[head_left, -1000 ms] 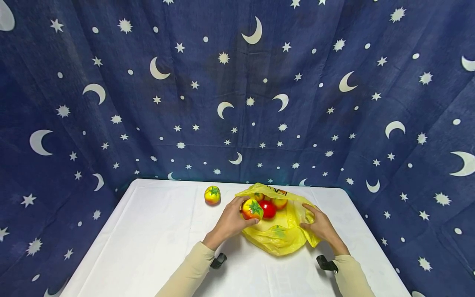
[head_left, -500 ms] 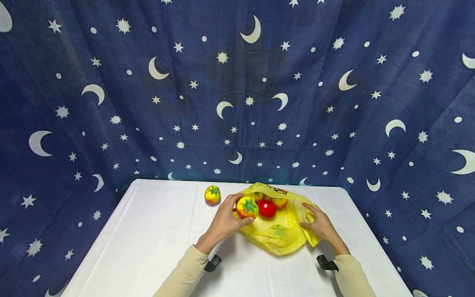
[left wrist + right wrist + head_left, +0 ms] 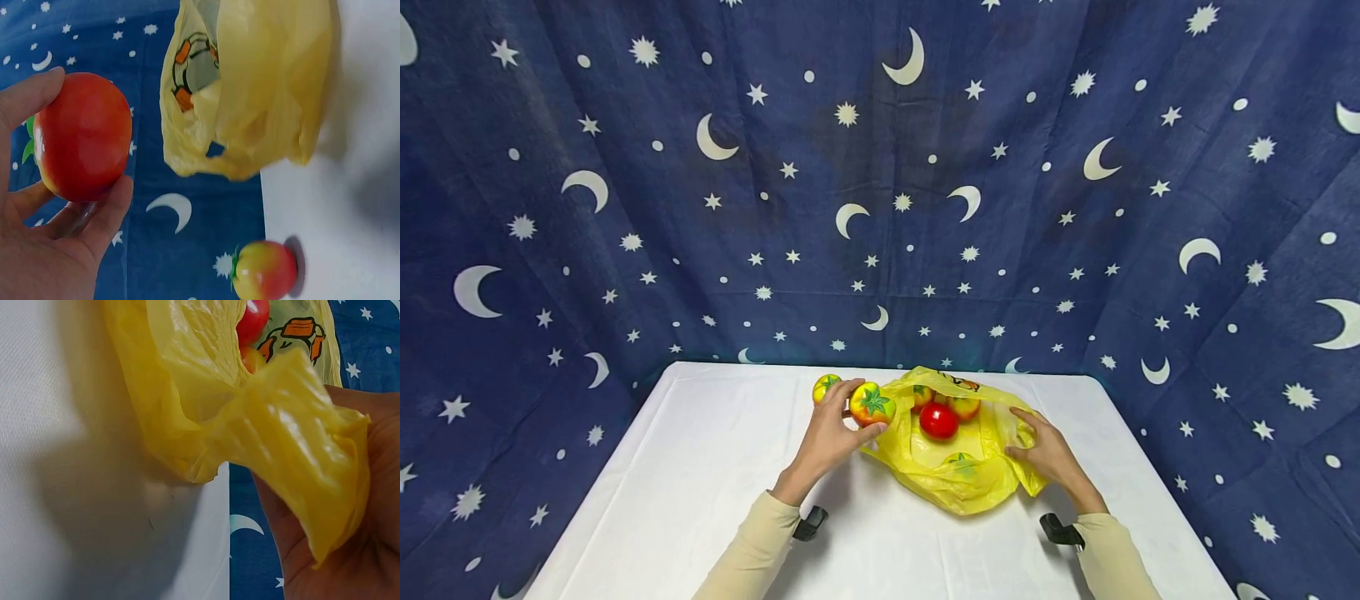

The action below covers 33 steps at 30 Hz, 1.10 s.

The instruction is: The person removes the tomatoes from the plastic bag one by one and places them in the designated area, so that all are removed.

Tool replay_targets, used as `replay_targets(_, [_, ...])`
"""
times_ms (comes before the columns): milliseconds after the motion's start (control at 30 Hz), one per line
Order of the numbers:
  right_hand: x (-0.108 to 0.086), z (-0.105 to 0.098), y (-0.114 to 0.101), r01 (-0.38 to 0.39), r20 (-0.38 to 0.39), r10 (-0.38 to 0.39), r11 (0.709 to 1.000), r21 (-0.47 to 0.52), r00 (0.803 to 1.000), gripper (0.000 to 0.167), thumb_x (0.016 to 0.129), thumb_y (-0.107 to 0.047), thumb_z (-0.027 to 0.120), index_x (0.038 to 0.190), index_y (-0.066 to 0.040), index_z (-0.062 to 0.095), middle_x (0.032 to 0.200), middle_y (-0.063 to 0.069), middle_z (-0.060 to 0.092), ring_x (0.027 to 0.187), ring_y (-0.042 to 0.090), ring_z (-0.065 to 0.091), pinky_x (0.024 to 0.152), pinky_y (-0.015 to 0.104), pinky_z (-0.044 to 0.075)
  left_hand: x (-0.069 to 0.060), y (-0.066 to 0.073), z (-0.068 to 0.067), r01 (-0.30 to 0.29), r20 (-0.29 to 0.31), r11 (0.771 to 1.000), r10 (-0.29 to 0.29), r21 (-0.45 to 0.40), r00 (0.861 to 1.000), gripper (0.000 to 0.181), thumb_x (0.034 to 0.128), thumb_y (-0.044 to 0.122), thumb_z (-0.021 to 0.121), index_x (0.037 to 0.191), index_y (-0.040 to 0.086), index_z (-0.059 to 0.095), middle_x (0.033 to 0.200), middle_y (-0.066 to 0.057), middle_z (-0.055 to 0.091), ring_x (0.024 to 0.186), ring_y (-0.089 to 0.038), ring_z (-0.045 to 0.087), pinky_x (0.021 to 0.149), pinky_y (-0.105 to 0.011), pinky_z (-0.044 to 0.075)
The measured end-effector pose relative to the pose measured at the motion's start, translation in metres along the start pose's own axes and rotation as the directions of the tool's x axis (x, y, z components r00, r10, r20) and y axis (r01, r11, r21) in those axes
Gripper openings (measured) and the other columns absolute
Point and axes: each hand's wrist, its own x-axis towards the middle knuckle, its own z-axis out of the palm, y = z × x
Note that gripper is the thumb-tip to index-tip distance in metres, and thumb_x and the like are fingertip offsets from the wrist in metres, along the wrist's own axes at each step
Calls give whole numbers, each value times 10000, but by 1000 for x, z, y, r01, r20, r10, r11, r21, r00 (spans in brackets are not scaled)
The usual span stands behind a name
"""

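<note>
My left hand [image 3: 827,435] grips a yellow-red tomato [image 3: 872,404] with a green leafy top, clear of the bag's left edge. In the left wrist view the tomato's red underside [image 3: 87,137] faces the camera, with thumb and fingers around it. The yellow plastic bag [image 3: 955,493] lies open-mouthed; a red tomato [image 3: 938,422] and several yellow-red ones are inside. My right hand [image 3: 1054,458] holds the bag's right side, and in the right wrist view a bag handle [image 3: 300,444] lies across the palm. Another tomato [image 3: 825,387] is just behind my left hand, partly covered.
A white-covered table [image 3: 700,467] carries everything. Behind it hangs a dark blue cloth [image 3: 775,317] with moons and stars, meeting the table's far edge. Black wrist devices sit at both sleeves.
My left hand has moved left with the tomato, from over the bag's opening to outside it, near the loose tomato. My right hand stays on the bag.
</note>
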Motion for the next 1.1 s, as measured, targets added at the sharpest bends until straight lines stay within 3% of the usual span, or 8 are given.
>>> replay_targets(200, [-1,0,-2,27,-10,-27,1000,1,1000,760,809,-183,787,1470,-72,429,1507,278,378,1367,512,361,1107,671,292,2,-10,-15,17,-42,1000,-17,6,999,715,720,268,877,1338,113,552,1271,-56,569,1014,-193,606,859,-386,578])
replay_targets(500, [-2,1,-2,27,-4,-27,1000,8,1000,761,818,-172,779,1479,-71,415,1515,287,361,1399,513,302,1113,672,275,8,-29,-33,28,-103,999,-24,39,994,725,710,263,883,1334,93,556,1278,-86,583,1085,-235,590,827,-367,577])
replay_targets(833, [-5,3,2,37,-10,-37,999,7,999,759,815,-182,779,1475,-71,422,1499,286,386,1386,511,329,1098,674,305,14,-54,-50,147,-129,989,-144,10,981,764,724,246,878,1372,71,513,1311,-114,550,1179,-284,553,894,-427,573])
replay_targets(1100, [-6,3,2,41,-18,-41,999,12,999,753,812,-167,779,1469,-60,427,1487,287,405,1382,509,338,1104,668,302,18,-70,-58,168,-136,985,-162,30,977,749,746,228,859,1378,60,494,1312,-137,542,1182,-294,553,932,-441,555])
